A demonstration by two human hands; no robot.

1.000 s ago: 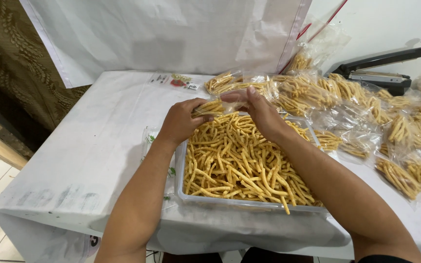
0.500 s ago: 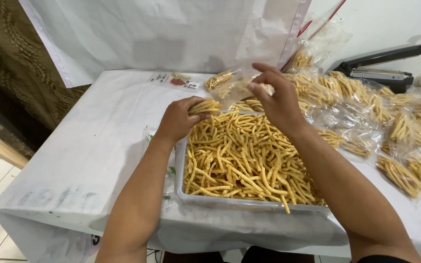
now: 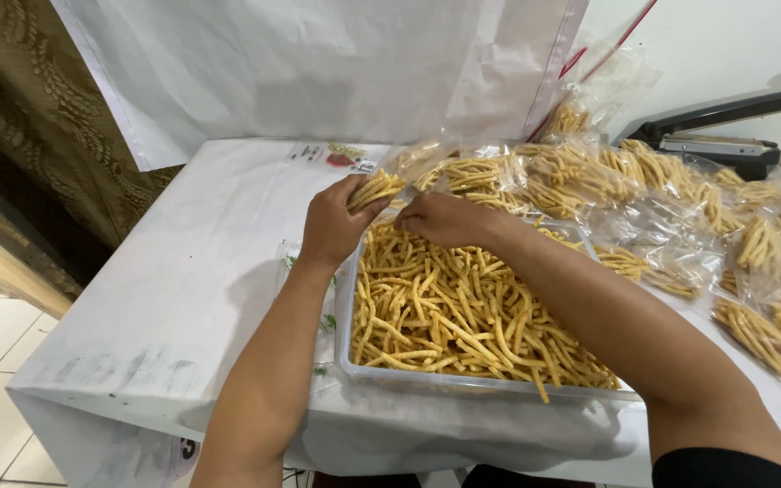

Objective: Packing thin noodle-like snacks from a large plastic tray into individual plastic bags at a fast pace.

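A clear plastic tray (image 3: 347, 336) sits in front of me, full of yellow fried snack sticks (image 3: 463, 316). My left hand (image 3: 334, 221) is at the tray's far left corner, closed on a handful of the sticks (image 3: 374, 189). My right hand (image 3: 449, 219) rests palm down over the far end of the tray, fingers curled on the sticks, close beside the left hand. Whether the right hand grips any sticks is hidden under the palm.
Several clear bags filled with snack sticks (image 3: 589, 176) lie across the table to the right and behind the tray. A black heat sealer (image 3: 725, 136) stands at the back right. A large white sheet (image 3: 318, 72) hangs behind. The table's white cover (image 3: 183, 298) ends at left.
My right hand has come down from a raised position holding a bag to the far end of the tray. My left hand still holds sticks at the corner.
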